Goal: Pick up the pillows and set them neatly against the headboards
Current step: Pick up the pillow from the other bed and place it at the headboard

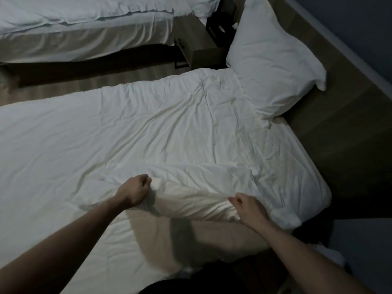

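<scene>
Both bare forearms reach from the bottom edge over the near bed (pixel 63 155), covered in a rumpled white duvet. On it lies 1 white pillow (pixel 197 200), close to the near edge, with the left hand (pixel 133 190) clenched on its left end, fingers curled into the cloth, and the right hand (pixel 249 207) pinching its right end. A 2nd pillow (pixel 269 66) leans against the wooden headboard (pixel 339 128) at the far corner of this bed. Beyond a strip of wood floor (pixel 84 79) stands a 2nd bed (pixel 74 20) with white bedding, and a nightstand (pixel 201 49) sits between the 2 beds. The room is dim.
</scene>
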A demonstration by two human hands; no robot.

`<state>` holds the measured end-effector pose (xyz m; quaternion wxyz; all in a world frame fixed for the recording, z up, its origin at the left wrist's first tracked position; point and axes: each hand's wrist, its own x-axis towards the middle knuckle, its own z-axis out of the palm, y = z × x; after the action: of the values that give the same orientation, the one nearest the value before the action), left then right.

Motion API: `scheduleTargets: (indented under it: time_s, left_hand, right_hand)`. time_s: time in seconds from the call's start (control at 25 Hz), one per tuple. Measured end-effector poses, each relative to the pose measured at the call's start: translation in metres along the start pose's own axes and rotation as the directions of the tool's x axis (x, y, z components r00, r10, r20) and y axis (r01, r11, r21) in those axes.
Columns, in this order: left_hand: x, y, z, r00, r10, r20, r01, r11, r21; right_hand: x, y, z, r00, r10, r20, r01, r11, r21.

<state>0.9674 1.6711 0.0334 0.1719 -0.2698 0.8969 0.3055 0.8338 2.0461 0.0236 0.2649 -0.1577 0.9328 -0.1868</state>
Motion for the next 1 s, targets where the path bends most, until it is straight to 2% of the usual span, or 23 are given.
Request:
scheduleTargets:
  time_s: [0.08,0.2,0.32,0.36,0.4,0.48,0.6,0.68,0.76,0.88,0.92,1.0]
  left_hand:
    - [-0.001,0.002,0.011,0.996,-0.074,0.055,0.074,0.997,-0.01]
    - [-0.011,0.006,0.029,0.949,-0.184,0.256,0.18,0.983,0.039]
    - [-0.021,0.005,0.051,0.807,-0.338,0.484,0.205,0.93,0.306]
    - [-0.022,0.003,0.06,0.764,-0.383,0.519,0.189,0.903,0.387]
    - [-0.02,0.004,0.067,0.75,-0.406,0.522,0.201,0.892,0.406]
    - [-0.004,0.007,0.075,0.795,-0.412,0.446,0.282,0.901,0.331]
    - [0.041,-0.003,0.069,0.869,-0.443,0.223,0.395,0.89,0.227]
    - [0.076,-0.028,0.061,0.863,-0.5,0.073,0.489,0.863,0.131]
    - [0.099,-0.057,0.062,0.792,-0.611,-0.005,0.61,0.79,0.071]
    - [0.12,-0.099,0.088,0.665,-0.745,-0.049,0.744,0.657,0.119]
    - [0.123,-0.111,0.099,0.619,-0.784,-0.042,0.785,0.618,0.025]
    - [0.122,-0.136,0.115,0.556,-0.83,0.033,0.801,0.525,-0.289]
  right_hand:
    - [0.008,0.03,-0.003,0.995,0.036,0.092,-0.037,0.999,0.009]
    - [0.024,0.075,-0.01,0.981,0.129,0.144,-0.143,0.985,0.097]
    - [0.058,0.095,-0.026,0.948,0.164,0.273,-0.191,0.979,0.073]
    - [0.071,0.095,-0.028,0.945,0.162,0.284,-0.191,0.979,0.078]
    - [0.083,0.093,-0.029,0.949,0.158,0.274,-0.191,0.977,0.099]
    - [0.109,0.088,-0.026,0.951,0.162,0.264,-0.204,0.969,0.142]
    - [0.144,0.086,-0.014,0.945,0.215,0.245,-0.252,0.959,0.131]
    - [0.166,0.097,0.0,0.939,0.271,0.212,-0.297,0.949,0.102]
    - [0.186,0.111,0.013,0.922,0.34,0.186,-0.36,0.929,0.083]
    - [0.197,0.134,0.038,0.886,0.423,0.192,-0.455,0.872,0.18]
    - [0.196,0.137,0.043,0.862,0.459,0.214,-0.501,0.837,0.221]
    - [0.188,0.148,0.057,0.818,0.523,0.242,-0.575,0.768,0.282]
